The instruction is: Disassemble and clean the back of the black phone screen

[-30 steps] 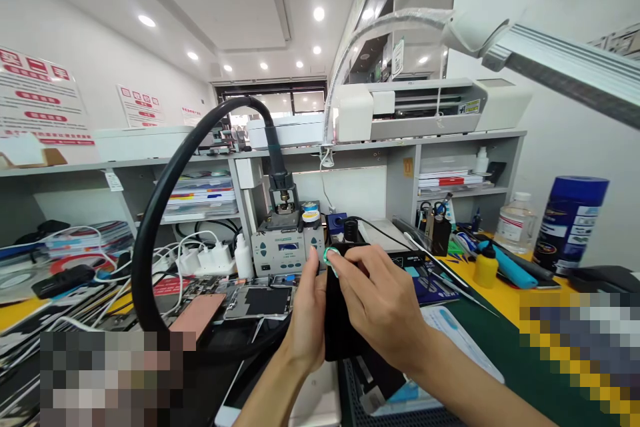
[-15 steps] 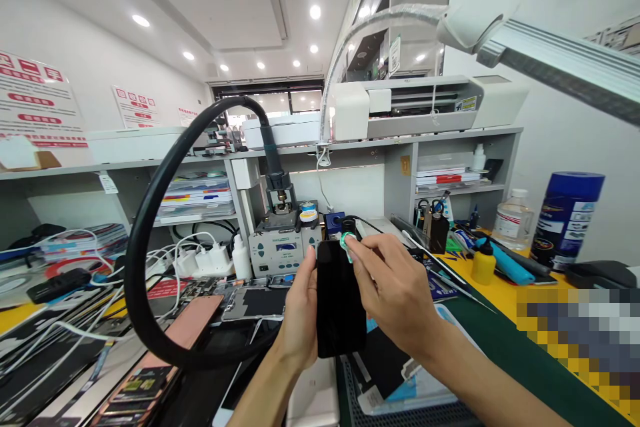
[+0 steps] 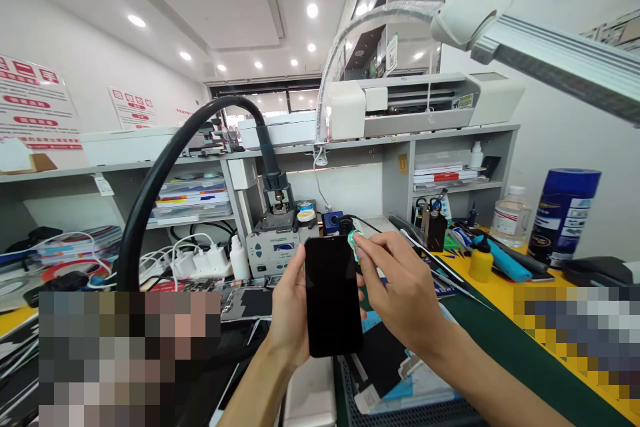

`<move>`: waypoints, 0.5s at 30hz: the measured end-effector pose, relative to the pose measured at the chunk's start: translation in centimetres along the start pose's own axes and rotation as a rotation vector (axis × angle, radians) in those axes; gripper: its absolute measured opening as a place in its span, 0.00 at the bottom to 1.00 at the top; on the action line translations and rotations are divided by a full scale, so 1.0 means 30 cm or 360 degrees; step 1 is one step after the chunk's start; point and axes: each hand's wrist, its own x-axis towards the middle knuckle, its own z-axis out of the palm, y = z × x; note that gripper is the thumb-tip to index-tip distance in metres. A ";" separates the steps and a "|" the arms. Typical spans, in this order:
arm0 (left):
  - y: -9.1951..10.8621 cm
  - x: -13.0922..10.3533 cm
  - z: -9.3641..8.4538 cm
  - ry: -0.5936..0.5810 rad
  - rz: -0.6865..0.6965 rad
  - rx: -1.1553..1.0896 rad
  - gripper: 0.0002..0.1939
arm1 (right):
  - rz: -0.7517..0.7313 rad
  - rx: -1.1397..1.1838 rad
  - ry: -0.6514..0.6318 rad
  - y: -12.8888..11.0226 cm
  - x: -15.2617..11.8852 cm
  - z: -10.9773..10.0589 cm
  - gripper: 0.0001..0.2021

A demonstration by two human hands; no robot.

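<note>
A phone (image 3: 333, 300) with a dark screen is held upright in front of me, its screen turned toward me. My left hand (image 3: 290, 307) wraps round its left edge and back, with fingertips showing past the right edge. My right hand (image 3: 397, 280) pinches a small green and white piece (image 3: 355, 240) between thumb and fingers at the phone's upper right corner. What kind of thing this piece is, I cannot make out. Below the phone lie a white box-like object (image 3: 311, 393) and a tray (image 3: 415, 413) with a black flat sheet (image 3: 380, 360) and blue-white material.
A thick black hose (image 3: 175, 140) arches on the left from a grey control unit (image 3: 275, 250). To the right stand a yellow bottle (image 3: 481, 263), a clear bottle (image 3: 510, 217) and a blue spray can (image 3: 564, 217). A lamp (image 3: 555, 53) hangs overhead. Areas at both lower sides are pixelated.
The phone and my left hand have shifted slightly left. My right hand has moved a little right with the green and white piece, and left fingertips now show at the phone's right edge.
</note>
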 end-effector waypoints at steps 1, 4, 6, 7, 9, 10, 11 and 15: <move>0.001 0.001 -0.002 -0.0012 -0.0006 -0.0006 0.29 | 0.0020 0.0019 -0.0003 0.001 -0.002 -0.001 0.14; 0.002 0.002 -0.005 -0.0044 -0.0037 -0.0016 0.30 | 0.0069 0.0061 -0.0014 0.003 -0.006 -0.006 0.14; 0.002 0.001 -0.003 -0.0069 -0.0047 -0.0020 0.30 | 0.0087 0.0075 -0.0022 0.006 -0.005 -0.011 0.14; 0.001 0.000 -0.001 -0.0080 -0.0049 -0.0021 0.30 | 0.0095 0.0078 -0.0023 0.008 -0.003 -0.013 0.13; 0.000 -0.003 0.004 -0.0101 -0.0045 -0.0019 0.31 | 0.0120 0.0074 -0.0004 0.012 0.000 -0.017 0.13; 0.000 -0.003 0.007 -0.0103 -0.0043 -0.0020 0.32 | 0.0134 0.0068 0.0019 0.011 0.001 -0.019 0.13; -0.001 -0.003 0.009 -0.0093 -0.0041 -0.0023 0.31 | 0.0142 0.0064 0.0044 0.007 0.000 -0.020 0.13; -0.007 0.003 0.010 0.0015 -0.0008 -0.0102 0.27 | -0.0015 0.0094 -0.0010 -0.046 -0.026 -0.012 0.14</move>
